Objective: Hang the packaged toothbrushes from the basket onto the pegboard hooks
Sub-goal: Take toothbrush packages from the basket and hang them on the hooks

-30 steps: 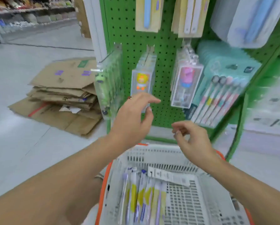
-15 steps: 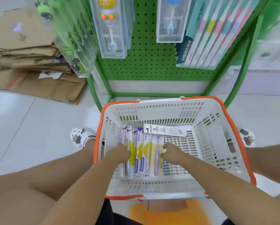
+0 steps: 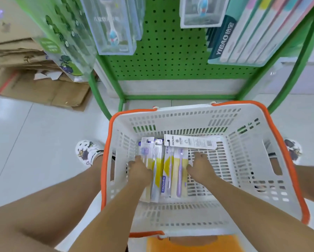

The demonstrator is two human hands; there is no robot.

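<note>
**Two hands reach into a basket of packaged toothbrushes**

Two bare hands are down inside a white slatted plastic shopping basket with an orange rim (image 3: 287, 155), which sits on the pale tiled floor (image 3: 34, 142) just in front of the person.

On the basket's floor, towards its left side, lies a row of long, flat yellow-and-white toothbrush packs (image 3: 168, 171), side by side, with lilac and purple brushes showing through. One more white card toothbrush pack with a barcode (image 3: 190, 141) lies crosswise over the far ends of the row.

The left hand (image 3: 139, 170) rests on the leftmost packs, fingers bent down onto them; whether its grip has closed round a pack cannot be told. The right hand (image 3: 200, 166) is at the right edge of the row, thumb touching the rightmost pack, fingers spread loosely over the bare slats, grip open and holding nothing.

Beyond the basket stands a green perforated metal pegboard (image 3: 168, 51) on a green tube frame. Clear plastic boxed children's toothbrushes (image 3: 112, 26) hang on its left, and a teal multi-pack of pastel toothbrushes (image 3: 247, 33) hangs on its right.

Flattened brown cardboard boxes (image 3: 25, 70) are stacked on the floor at far left. A patterned white shoe (image 3: 86, 151) shows to the left of the basket.
</note>
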